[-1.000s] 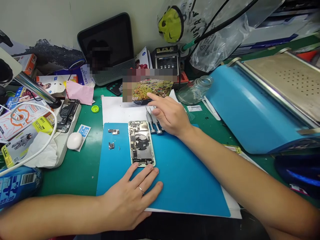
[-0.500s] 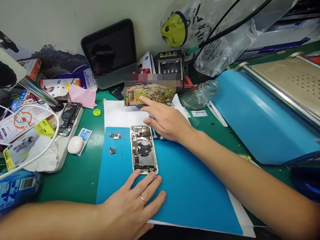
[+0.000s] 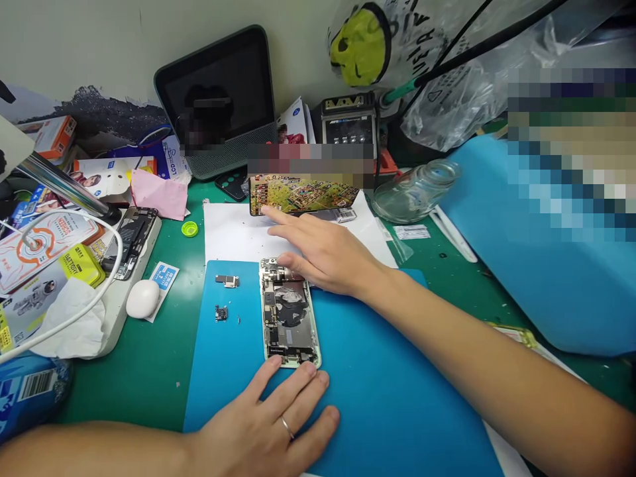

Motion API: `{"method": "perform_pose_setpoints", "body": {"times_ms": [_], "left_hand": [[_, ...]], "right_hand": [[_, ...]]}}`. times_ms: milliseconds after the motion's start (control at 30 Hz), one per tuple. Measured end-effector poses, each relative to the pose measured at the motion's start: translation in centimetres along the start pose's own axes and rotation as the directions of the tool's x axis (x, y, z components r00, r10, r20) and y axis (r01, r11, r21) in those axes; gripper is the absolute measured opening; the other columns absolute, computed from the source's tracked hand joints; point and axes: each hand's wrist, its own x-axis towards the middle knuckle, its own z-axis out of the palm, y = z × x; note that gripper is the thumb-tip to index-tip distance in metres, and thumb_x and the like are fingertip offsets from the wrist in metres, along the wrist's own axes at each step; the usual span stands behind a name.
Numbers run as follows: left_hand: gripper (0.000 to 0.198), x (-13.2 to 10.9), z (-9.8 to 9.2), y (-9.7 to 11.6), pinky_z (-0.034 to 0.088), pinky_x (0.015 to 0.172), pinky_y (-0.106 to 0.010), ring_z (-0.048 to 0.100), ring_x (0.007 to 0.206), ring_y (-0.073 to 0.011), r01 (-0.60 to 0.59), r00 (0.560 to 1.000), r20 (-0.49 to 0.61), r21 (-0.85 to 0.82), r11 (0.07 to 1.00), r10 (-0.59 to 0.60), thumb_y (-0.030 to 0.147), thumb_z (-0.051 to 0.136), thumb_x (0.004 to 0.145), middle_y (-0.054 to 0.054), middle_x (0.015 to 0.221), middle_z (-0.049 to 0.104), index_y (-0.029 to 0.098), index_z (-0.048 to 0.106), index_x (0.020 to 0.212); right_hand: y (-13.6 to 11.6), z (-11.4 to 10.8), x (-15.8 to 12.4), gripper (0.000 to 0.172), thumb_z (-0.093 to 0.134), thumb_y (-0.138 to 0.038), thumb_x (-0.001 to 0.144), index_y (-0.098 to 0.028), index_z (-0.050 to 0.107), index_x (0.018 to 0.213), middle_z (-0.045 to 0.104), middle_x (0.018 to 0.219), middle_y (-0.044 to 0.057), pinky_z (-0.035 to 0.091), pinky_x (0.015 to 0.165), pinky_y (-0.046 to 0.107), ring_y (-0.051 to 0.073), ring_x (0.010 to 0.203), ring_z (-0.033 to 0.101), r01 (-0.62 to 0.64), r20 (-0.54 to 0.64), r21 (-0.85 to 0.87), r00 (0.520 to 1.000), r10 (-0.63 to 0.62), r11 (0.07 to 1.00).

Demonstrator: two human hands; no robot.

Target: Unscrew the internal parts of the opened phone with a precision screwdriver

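Note:
An opened phone [image 3: 293,324] with its inner parts bare lies on a blue mat [image 3: 382,377]. My left hand [image 3: 273,417], wearing a ring, rests flat with fingers spread, its fingertips at the opened phone's lower edge. My right hand [image 3: 322,255] reaches over the phone's top end with its fingers stretched out. Its index fingertip is at the lower left of a second phone [image 3: 303,195], propped upright with a colourful game-like picture on its lit screen. Left of the opened phone lie a small metal-shielded part [image 3: 227,281] and a small dark part [image 3: 221,313].
A dark smart display [image 3: 218,99] leans at the back wall. A glass jar [image 3: 417,189] lies on its side at right, near white tweezers [image 3: 453,233]. On the left are a white earbud case [image 3: 143,298], another opened phone [image 3: 130,242], boxes and a white cable [image 3: 118,252].
My right index fingertip has moved left and down across the lit phone's screen. My left hand stays at the opened phone's lower edge. The camera view has shifted slightly.

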Motion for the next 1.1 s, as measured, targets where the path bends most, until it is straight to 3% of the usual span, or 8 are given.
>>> {"method": "perform_pose_setpoints", "body": {"times_ms": [133,267,433,533,633,733,933,1100], "left_hand": [[0.061,0.0,0.2,0.0,0.028,0.116,-0.049,0.033,0.149,-0.0323,0.004,0.999,-0.033,0.027,1.000,-0.003,0.056,0.038,0.106,-0.014,0.160,0.041,0.018,0.046,0.152],[0.060,0.1,0.2,-0.1,0.030,0.115,-0.047,0.035,0.148,-0.0307,0.011,0.999,-0.048,0.035,0.999,-0.009,0.057,0.037,0.106,-0.012,0.160,0.043,0.020,0.048,0.152],[0.061,0.1,0.1,-0.2,0.030,0.115,-0.047,0.034,0.148,-0.0304,-0.002,0.999,-0.035,0.033,0.999,0.004,0.057,0.035,0.106,-0.011,0.160,0.043,0.020,0.047,0.153],[0.062,0.0,0.1,-0.2,0.029,0.115,-0.049,0.033,0.149,-0.0314,-0.008,1.000,-0.023,0.024,1.000,0.008,0.056,0.036,0.106,-0.013,0.160,0.042,0.018,0.045,0.154],[0.062,0.0,0.0,-0.2,0.028,0.116,-0.050,0.032,0.149,-0.0322,-0.013,1.000,-0.008,0.009,1.000,0.013,0.055,0.036,0.106,-0.014,0.161,0.040,0.017,0.043,0.155],[0.062,0.0,-0.1,-0.1,0.026,0.117,-0.050,0.031,0.150,-0.0322,-0.008,1.000,0.011,-0.010,1.000,0.008,0.054,0.035,0.107,-0.014,0.162,0.039,0.017,0.042,0.156],[0.060,0.0,-0.5,-0.1,0.023,0.119,-0.050,0.030,0.151,-0.0325,0.002,0.999,0.036,-0.044,0.999,0.000,0.050,0.034,0.107,-0.015,0.163,0.036,0.016,0.041,0.156],[0.060,0.0,-0.6,-0.1,0.022,0.119,-0.050,0.031,0.151,-0.0325,0.001,0.999,0.036,-0.055,0.998,0.001,0.050,0.035,0.107,-0.015,0.163,0.036,0.016,0.041,0.156]], "right_hand": [[0.1,0.0,-0.1,0.057,0.027,-0.056,0.106,-0.014,0.064,0.118,0.051,0.155,0.013,0.050,0.076,0.039,0.024,0.089,0.065,-0.003,0.003,0.008,1.000,0.003,1.000],[0.2,0.2,-0.5,0.046,0.034,-0.048,0.108,-0.014,0.066,0.112,0.062,0.145,0.014,0.052,0.081,0.039,0.024,0.096,0.070,0.004,-0.103,0.061,0.995,0.002,0.998],[0.1,0.3,-0.8,0.028,0.045,-0.029,0.106,-0.016,0.067,0.097,0.078,0.105,0.011,0.053,0.078,0.036,0.023,0.091,0.071,0.029,-0.316,0.136,0.949,0.015,0.990],[-0.1,0.0,-0.8,0.027,0.045,-0.021,0.103,-0.017,0.064,0.084,0.074,0.081,0.008,0.049,0.070,0.036,0.020,0.075,0.066,0.000,-0.398,0.141,0.916,0.056,0.990],[-0.1,-0.2,-0.9,0.032,0.044,-0.020,0.102,-0.018,0.060,0.074,0.068,0.070,0.007,0.043,0.063,0.036,0.020,0.065,0.058,-0.034,-0.439,0.081,0.896,0.066,0.996],[-0.1,-0.1,-1.0,0.032,0.046,-0.020,0.101,-0.019,0.060,0.073,0.068,0.069,0.006,0.044,0.063,0.036,0.020,0.064,0.059,-0.057,-0.436,0.053,0.897,0.074,0.997],[-0.3,0.3,-1.0,0.028,0.044,-0.023,0.102,-0.018,0.071,0.093,0.079,0.098,0.008,0.058,0.078,0.036,0.021,0.089,0.075,-0.039,-0.343,0.155,0.935,0.091,0.987],[-0.2,0.1,-1.3,0.035,0.043,-0.025,0.102,-0.019,0.075,0.090,0.081,0.095,0.008,0.063,0.081,0.036,0.022,0.089,0.078,-0.149,-0.427,0.163,0.880,0.206,0.975]]}}
